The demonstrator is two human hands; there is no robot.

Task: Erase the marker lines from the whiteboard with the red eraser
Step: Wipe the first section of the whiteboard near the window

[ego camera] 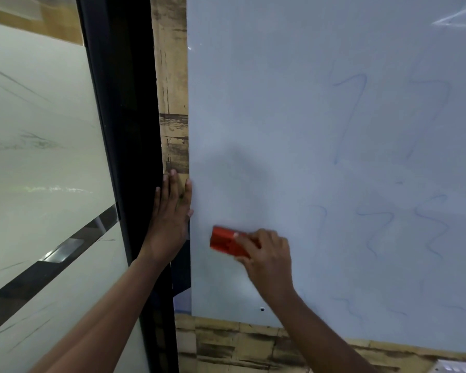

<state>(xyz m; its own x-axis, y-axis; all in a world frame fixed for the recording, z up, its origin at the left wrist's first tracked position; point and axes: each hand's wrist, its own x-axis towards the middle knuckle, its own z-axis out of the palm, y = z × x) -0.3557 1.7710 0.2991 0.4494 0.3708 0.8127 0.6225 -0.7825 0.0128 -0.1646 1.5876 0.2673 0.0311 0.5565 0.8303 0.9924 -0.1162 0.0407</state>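
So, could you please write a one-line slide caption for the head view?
Right hand wipes the red eraser across the pale whiteboard; left hand braces its edge; faint blue marker lines remain.

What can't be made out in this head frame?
- Red eraser: its right end is covered by the right hand; its wiping face is turned to the whiteboard.
- Marker lines: faint; shapes unreadable, and the right frame edge cuts the board.
- Left hand: palm against the wall strip at the board's left edge; contact hidden.
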